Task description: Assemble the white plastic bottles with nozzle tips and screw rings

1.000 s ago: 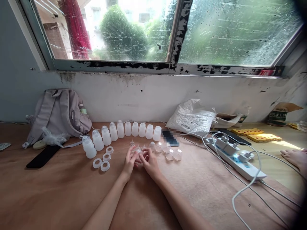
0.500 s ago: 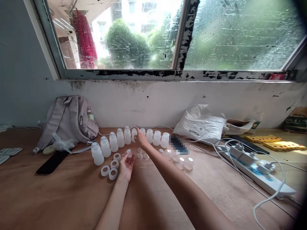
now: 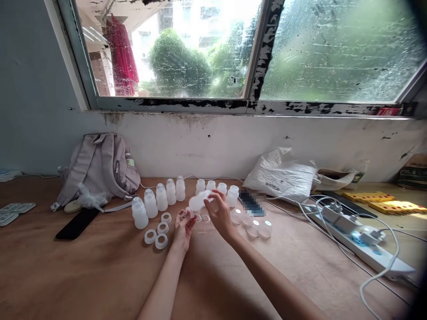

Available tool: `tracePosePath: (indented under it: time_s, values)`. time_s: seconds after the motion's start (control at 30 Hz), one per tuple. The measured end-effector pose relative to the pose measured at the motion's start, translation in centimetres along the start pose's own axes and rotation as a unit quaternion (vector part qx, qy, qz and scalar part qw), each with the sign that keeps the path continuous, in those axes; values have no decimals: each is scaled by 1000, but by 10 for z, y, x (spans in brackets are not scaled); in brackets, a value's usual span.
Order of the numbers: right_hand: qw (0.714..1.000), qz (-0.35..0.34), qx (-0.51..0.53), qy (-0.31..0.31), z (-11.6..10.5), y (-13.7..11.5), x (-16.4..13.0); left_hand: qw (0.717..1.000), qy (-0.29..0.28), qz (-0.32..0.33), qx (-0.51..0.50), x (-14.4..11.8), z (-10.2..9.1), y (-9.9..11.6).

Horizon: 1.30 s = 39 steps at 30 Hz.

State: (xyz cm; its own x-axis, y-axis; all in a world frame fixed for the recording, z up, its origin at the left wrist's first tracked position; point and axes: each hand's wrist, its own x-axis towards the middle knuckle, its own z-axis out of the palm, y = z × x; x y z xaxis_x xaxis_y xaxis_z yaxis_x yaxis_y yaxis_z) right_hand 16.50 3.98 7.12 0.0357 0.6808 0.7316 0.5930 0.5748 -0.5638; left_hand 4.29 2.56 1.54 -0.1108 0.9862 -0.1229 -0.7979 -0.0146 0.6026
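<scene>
Right hand (image 3: 219,212) pinches a small white bottle (image 3: 199,201), lifted above the table (image 3: 83,275) beside the bottle row (image 3: 160,199); left hand (image 3: 183,226) curls around a tiny clear piece (image 3: 188,213).

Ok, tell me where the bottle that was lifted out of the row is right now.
In the head view the bottle is in the right hand, lifted just in front of the gap in the bottle row, beside the left hand.

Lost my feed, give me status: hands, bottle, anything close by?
Right hand holds a white bottle off the table. Left hand pinches a small clear part. Bottle row and rings close by.
</scene>
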Motion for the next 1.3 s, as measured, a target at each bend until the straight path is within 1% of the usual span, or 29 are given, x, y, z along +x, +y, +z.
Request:
tracePosePath:
  time_s: [0.03, 0.1, 0.17, 0.23, 0.33, 0.43, 0.5, 0.6, 0.73, 0.8, 0.83, 0.97, 1.03, 1.13, 1.23, 1.3]
  values:
    - [999, 13, 28, 10, -9, 1, -10, 1000, -6, -10, 5, -1, 1, -1]
    - [998, 30, 49, 36, -21, 6, -29, 999, -12, -28, 17, -3, 4, -3]
    - [998, 15, 41, 52, -27, 14, -45, 999, -15, -38, 28, -4, 4, -4]
    - [998, -1, 29, 51, -28, 23, -57, 998, -15, -40, 39, -5, 3, -4]
    - [999, 14, 18, 32, -23, 32, -69, 997, -22, -45, 55, -7, 2, -5]
    - [999, 35, 28, -28, -15, 33, -75, 995, -56, -39, 77, -13, 7, -5]
    - [996, 48, 36, -72, -12, 32, -77, 992, -81, -29, 95, -19, 13, -5]
    - [995, 37, 2, -95, -14, 29, -76, 986, -106, -21, 130, -27, 20, -5]
    - [988, -29, -80, -129, -22, 29, -73, 979, -103, 11, 174, -30, 21, -4]
    - [985, -40, -98, -139, -23, 31, -73, 975, -98, 23, 200, -30, 20, -3]
    - [985, -38, -101, -134, -24, 32, -73, 972, -95, 27, 215, -29, 20, -3]
    - [991, -1, -78, -107, -25, 33, -75, 963, -74, 41, 256, -28, 19, -2]
    - [992, 26, -33, -121, -27, 30, -74, 962, -74, 44, 258, -27, 18, -2]
    - [986, 63, 41, -152, -31, 23, -71, 963, -91, 25, 254, -25, 15, -2]
    - [981, 85, 76, -159, -33, 17, -69, 956, -88, 31, 279, -23, 10, -3]
    - [973, 124, 102, -166, -32, 14, -68, 954, -93, 37, 282, -22, 9, -2]
